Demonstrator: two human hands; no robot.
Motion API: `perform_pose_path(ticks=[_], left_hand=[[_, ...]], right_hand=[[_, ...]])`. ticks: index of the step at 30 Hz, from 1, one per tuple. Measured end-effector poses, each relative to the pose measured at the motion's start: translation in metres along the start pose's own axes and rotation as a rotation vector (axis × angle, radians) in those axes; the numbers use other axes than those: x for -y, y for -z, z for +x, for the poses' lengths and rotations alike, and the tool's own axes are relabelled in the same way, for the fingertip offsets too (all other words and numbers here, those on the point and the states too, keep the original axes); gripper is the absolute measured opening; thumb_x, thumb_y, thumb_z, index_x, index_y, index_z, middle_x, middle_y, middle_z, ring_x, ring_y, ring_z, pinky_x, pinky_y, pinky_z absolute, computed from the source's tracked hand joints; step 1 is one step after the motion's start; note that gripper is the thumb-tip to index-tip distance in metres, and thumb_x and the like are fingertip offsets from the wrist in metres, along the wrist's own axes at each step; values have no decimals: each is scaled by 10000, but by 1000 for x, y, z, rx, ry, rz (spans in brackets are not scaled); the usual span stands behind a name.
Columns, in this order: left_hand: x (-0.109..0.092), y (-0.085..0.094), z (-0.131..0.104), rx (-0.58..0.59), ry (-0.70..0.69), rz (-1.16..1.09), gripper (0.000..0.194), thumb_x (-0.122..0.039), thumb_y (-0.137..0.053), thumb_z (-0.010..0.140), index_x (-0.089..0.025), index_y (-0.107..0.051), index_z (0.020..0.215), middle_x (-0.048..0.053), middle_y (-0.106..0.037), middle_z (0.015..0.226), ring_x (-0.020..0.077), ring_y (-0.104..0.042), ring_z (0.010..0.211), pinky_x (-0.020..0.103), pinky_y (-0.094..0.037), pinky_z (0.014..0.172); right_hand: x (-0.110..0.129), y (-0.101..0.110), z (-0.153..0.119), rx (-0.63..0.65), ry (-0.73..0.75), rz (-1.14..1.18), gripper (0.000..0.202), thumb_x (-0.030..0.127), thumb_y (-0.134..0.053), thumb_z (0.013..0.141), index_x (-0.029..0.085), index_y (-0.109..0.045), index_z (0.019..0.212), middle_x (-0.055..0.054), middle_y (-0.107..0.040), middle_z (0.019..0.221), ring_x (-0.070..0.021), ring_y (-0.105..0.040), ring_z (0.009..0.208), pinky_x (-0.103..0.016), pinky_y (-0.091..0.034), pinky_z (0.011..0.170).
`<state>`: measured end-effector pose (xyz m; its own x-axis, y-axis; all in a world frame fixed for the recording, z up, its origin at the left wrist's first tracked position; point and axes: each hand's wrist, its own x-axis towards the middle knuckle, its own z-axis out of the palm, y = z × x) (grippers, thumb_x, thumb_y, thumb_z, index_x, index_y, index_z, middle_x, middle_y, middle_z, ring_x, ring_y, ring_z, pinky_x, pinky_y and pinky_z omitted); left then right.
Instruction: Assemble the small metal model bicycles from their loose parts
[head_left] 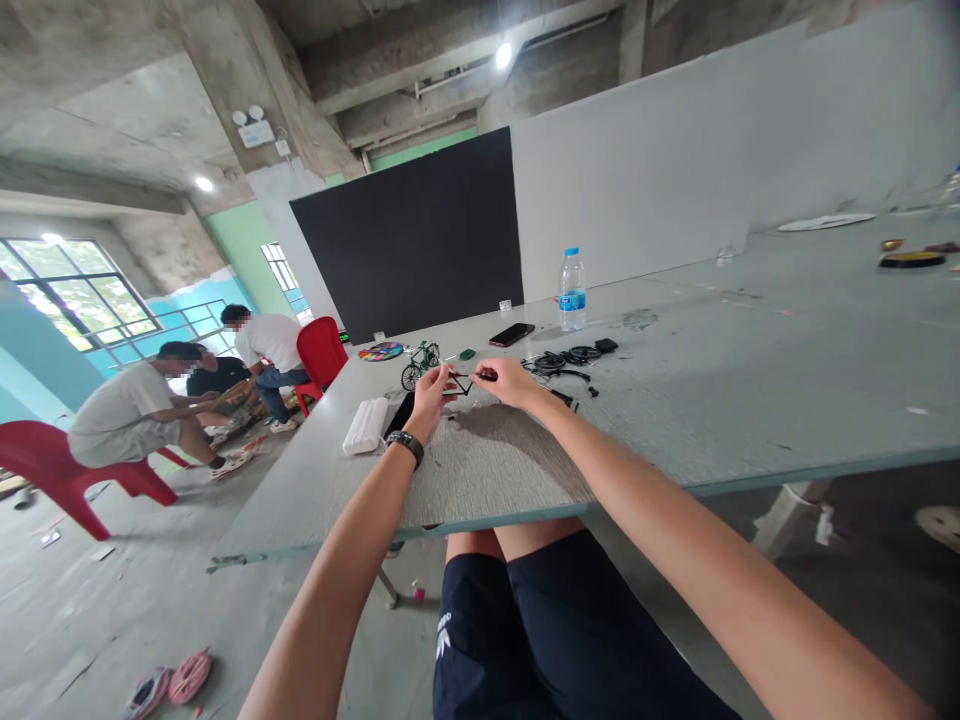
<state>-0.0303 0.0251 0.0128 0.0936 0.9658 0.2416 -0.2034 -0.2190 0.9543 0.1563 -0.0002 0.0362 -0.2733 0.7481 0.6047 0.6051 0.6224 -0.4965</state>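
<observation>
Near the table's front part, my left hand (430,400) is closed on one side of a small black frame (463,384). My right hand (508,382) pinches a small dark piece (487,375) at the frame's right side; the fingers partly hide it. Just behind my left hand stands a small green model bicycle (425,360). Black wheels (551,362) and other loose black parts (576,375) lie to the right of my right hand. A small green item (467,354) rests behind the hands.
On the table (675,400) are a white case (366,427) at left, a dark phone (512,334) and a water bottle (572,290) farther back, and a colourful disc (381,351). A dark panel (420,230) stands behind. Several people sit at far left near red chairs (322,355).
</observation>
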Motion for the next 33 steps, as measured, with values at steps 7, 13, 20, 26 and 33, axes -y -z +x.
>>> perform_pose_path(ticks=[7,13,20,26,33], left_hand=[[1,-1,0,-13,-34,-41,483,-587,-771,735,-173,-675,963,17,-619,844,66,-563,619,177,-473,533],[4,1,4,-46,-51,-23,476,-569,-790,715,-161,-677,933,-3,-559,777,65,-531,619,179,-481,542],[7,1,5,-13,-72,-6,520,-612,-765,705,-166,-668,955,-67,-378,638,60,-413,560,195,-503,559],[6,0,4,3,-79,9,530,-615,-766,703,-160,-641,944,-65,-414,661,46,-380,534,211,-521,572],[9,-2,6,16,-119,134,489,-635,-672,782,-166,-631,917,-54,-416,654,66,-429,551,206,-508,557]], right_hand=[[-4,-3,1,1,-26,-15,272,398,-586,883,179,-619,723,-4,-579,621,-132,-477,581,-272,-285,592],[-8,-6,2,19,-71,-27,270,403,-591,891,168,-671,785,-19,-618,641,-134,-485,577,-271,-291,591],[-7,-6,1,10,-88,-46,276,404,-594,901,165,-685,796,-36,-650,678,-138,-506,590,-270,-308,595],[-8,-5,0,-2,-94,-48,260,386,-599,912,170,-672,786,-39,-667,693,-142,-538,602,-264,-318,589],[-7,-5,1,4,-123,-80,238,369,-637,902,165,-682,789,-40,-675,694,-141,-544,604,-262,-315,580]])
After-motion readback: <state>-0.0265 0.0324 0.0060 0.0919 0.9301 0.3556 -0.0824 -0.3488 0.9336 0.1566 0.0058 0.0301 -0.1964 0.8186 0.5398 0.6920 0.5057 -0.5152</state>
